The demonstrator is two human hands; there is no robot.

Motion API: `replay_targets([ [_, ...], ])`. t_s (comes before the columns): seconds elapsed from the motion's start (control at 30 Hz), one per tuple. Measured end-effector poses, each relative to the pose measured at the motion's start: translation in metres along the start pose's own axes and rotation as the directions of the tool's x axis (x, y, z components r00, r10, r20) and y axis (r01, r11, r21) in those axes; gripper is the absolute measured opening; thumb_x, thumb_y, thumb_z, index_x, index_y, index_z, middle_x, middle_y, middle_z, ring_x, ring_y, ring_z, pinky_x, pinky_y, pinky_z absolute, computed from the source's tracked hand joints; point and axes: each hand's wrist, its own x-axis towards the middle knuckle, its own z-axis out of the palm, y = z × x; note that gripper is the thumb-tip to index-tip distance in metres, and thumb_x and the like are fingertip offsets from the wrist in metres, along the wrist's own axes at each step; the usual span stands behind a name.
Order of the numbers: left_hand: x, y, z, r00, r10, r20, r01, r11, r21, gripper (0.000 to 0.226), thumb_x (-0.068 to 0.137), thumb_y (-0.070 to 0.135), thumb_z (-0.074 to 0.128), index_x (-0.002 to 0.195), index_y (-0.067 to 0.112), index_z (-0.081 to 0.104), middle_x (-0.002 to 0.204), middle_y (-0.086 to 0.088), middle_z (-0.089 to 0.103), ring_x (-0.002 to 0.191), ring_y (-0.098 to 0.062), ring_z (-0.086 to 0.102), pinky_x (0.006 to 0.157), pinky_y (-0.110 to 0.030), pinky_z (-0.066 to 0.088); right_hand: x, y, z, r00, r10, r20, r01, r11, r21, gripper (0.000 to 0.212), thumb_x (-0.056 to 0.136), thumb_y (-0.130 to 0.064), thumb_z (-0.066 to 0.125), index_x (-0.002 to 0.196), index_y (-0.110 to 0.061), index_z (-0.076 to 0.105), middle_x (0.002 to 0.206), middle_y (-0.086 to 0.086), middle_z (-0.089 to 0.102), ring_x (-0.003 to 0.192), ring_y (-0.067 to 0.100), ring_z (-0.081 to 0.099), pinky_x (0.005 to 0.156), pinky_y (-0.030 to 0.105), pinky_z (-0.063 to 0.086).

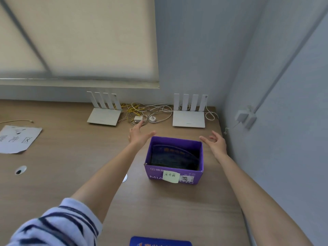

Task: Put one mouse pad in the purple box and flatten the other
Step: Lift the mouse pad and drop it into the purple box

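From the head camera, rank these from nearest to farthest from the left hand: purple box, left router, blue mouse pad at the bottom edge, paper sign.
From the left hand:
1. Purple box, just right of the fingertips.
2. Left router, beyond the hand, by the wall.
3. Blue mouse pad, at the near table edge.
4. Paper sign, far out to the left.

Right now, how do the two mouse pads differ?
The mouse pad in the box is curled inside the purple box, dark in its shadow; the mouse pad on the desk lies at the near edge, bright blue, mostly out of frame. Neither hand touches either. Both carry orange print.
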Motion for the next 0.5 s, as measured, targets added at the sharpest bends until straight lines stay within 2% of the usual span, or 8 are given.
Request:
replay_targets([
  [0.13,-0.003,-0.006,0.002,0.998,-0.027,0.055,0.029,0.999,-0.034,0.098,0.067,0.052,0.079,0.148,0.038,0.025,0.152,-0.008,0.031,0.139,-0.032,0.029,0.109,-0.057,0.031,-0.008,0.005,-0.001,0.999,0.013,0.036,-0.014,0.999,0.029,0.106,0.066,-0.049,0.081,0.151,-0.021,0.025,0.153,0.009,0.036,0.137,0.026,0.039,0.108,0.042,0.035],
  [0.23,-0.009,-0.010,0.001,0.993,0.048,0.109,-0.048,0.999,0.002,0.111,0.065,0.060,0.076,0.151,0.038,0.010,0.161,-0.001,0.013,0.146,-0.028,0.015,0.112,-0.057,0.026,-0.016,0.010,-0.002,0.998,0.000,0.061,-0.002,1.000,0.025,0.117,0.061,-0.055,0.081,0.153,-0.029,0.014,0.160,0.003,0.021,0.144,0.023,0.026,0.113,0.042,0.029],
  [0.37,-0.023,-0.011,-0.004,0.973,0.121,0.199,-0.140,0.986,0.085,0.124,0.055,0.075,0.070,0.150,0.040,-0.001,0.162,0.007,-0.005,0.148,-0.023,-0.004,0.115,-0.058,0.017,-0.028,0.011,-0.004,0.996,-0.041,0.082,0.042,0.999,-0.014,0.114,0.070,-0.048,0.080,0.154,-0.030,0.006,0.162,-0.002,0.013,0.146,0.020,0.019,0.113,0.038,0.024],
  [0.5,-0.038,-0.007,-0.011,0.964,0.137,0.229,-0.172,0.975,0.141,0.125,0.051,0.081,0.065,0.150,0.041,-0.001,0.162,0.006,-0.007,0.148,-0.024,-0.007,0.114,-0.062,0.016,-0.043,0.005,-0.008,0.993,-0.069,0.098,0.071,0.997,-0.018,0.112,0.072,-0.045,0.080,0.154,-0.030,0.006,0.162,-0.001,0.012,0.147,0.021,0.018,0.114,0.039,0.024],
])
